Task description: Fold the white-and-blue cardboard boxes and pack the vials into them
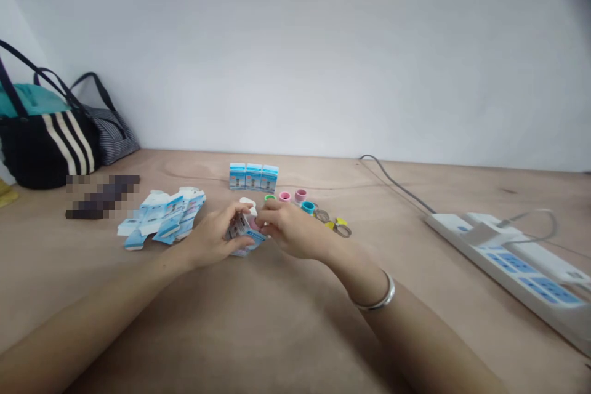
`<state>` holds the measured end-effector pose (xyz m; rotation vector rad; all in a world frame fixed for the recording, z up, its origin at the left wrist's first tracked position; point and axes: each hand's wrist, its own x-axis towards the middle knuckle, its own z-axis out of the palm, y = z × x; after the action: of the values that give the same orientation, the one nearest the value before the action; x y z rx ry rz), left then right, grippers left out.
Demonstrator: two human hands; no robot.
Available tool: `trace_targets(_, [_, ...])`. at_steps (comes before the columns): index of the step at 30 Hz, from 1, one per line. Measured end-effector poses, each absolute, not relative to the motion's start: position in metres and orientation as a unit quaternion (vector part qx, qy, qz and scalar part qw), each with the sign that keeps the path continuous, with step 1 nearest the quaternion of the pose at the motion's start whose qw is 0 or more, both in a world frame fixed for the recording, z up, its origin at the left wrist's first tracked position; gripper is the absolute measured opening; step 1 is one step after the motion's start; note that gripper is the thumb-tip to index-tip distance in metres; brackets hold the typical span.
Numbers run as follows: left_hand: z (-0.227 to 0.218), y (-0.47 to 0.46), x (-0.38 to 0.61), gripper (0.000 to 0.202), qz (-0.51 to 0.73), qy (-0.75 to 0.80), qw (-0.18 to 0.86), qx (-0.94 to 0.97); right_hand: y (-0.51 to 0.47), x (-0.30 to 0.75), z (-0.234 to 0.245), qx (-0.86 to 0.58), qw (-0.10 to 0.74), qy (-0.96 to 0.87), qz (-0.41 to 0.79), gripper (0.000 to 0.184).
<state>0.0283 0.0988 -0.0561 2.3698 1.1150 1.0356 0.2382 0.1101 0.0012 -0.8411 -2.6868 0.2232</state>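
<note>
My left hand (213,239) is closed around a small blue and white carton (244,235) held just above the wooden table (258,320). My right hand (292,229) pinches at the carton's open end, where something pink shows between the fingers. Beyond the hands lie several small coloured rings (300,196), pink, teal, green and yellow. Three closed blue cartons (253,176) stand in a row further back. A heap of flat, unfolded blue cartons (164,215) lies left of my left hand. A silver bangle (378,300) sits on my right wrist.
A white power strip (512,261) with a grey cable (397,184) lies at the right. A black striped bag (44,138) and a grey bag (108,129) stand at the back left by the wall. A dark blurred object (102,196) lies near them.
</note>
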Motion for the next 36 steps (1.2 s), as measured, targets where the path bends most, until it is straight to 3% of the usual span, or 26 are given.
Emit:
trace_targets(10, [-0.044,0.102,0.023,0.063,0.259,0.365,0.102,0.889,0.127,0.258,0.012,-0.321,0.188,-0.92,0.125,0.014])
trace_targets(17, [-0.042,0.101,0.024,0.061,0.265,0.346,0.099,0.894,0.132,0.271,0.022,-0.351,0.19,-0.908,0.125,0.011])
trace_targets(25, [-0.045,0.104,0.02,0.056,0.29,0.345,0.06,0.891,0.137,0.274,0.019,-0.38,0.201,-0.902,0.032,0.01])
trace_targets(32, [-0.045,0.108,0.015,0.043,0.337,0.332,0.048,0.88,0.131,0.257,0.004,-0.399,0.133,-0.906,-0.052,0.011])
trace_targets(36, [-0.043,0.107,0.011,0.044,0.306,0.338,0.036,0.889,0.126,0.256,0.008,-0.414,0.165,-0.894,-0.04,0.015])
